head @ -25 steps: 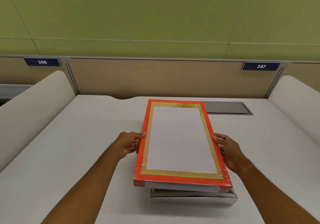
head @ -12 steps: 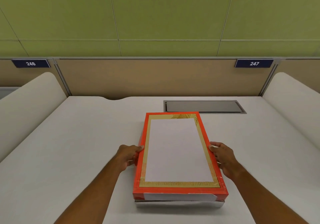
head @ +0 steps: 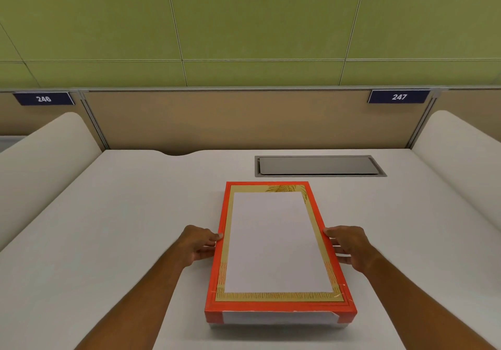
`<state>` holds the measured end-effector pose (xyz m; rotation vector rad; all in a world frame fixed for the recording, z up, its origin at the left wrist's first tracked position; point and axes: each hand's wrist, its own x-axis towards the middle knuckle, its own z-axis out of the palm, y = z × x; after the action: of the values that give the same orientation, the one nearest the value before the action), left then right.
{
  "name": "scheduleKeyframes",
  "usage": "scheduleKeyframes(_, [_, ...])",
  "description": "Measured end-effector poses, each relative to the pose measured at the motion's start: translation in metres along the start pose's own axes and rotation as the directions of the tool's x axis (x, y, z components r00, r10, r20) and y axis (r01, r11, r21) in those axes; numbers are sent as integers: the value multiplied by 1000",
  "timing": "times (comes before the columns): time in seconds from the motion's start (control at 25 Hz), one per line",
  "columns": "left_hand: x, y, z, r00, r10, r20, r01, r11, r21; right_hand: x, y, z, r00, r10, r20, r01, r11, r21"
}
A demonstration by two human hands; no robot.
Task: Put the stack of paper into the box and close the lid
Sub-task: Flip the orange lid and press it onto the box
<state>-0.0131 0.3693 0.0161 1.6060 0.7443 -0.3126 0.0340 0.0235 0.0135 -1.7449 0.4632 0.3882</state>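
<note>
Box, closed by an orange lid that bears a gold inner border and a plain white central panel, lies lengthwise on the white table, slightly right of centre and near the table's front edge; only a thin grey-white strip of the box base shows below the lid's near end, and the stack of paper is not visible. The lid sits level over the base, its near end face partly covered by a white strip. Tan partition panel stands along the table's far edge beneath a green panelled wall, flanked by rounded white side dividers. Grey recessed hatch, set flush in the table, lies just beyond the far right corner of the lid. Left hand rests against the lid's left long side, fingers curled and pressing on its rim; right hand mirrors it on the right long side, fingers likewise closed against the lid. Blue number plates on the partition read 246 and 247.
</note>
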Motion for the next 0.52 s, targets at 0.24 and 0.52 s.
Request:
scheduleKeyframes(0.24, [12,-3,10,990,68,-125,-57,994,96,21,-2,-2,999,14,-37,-17,996,-92])
scheduleKeyframes(0.52, [20,8,16,970,67,-232,-33,989,147,37,-7,-1,997,62,-37,-65,993,-102])
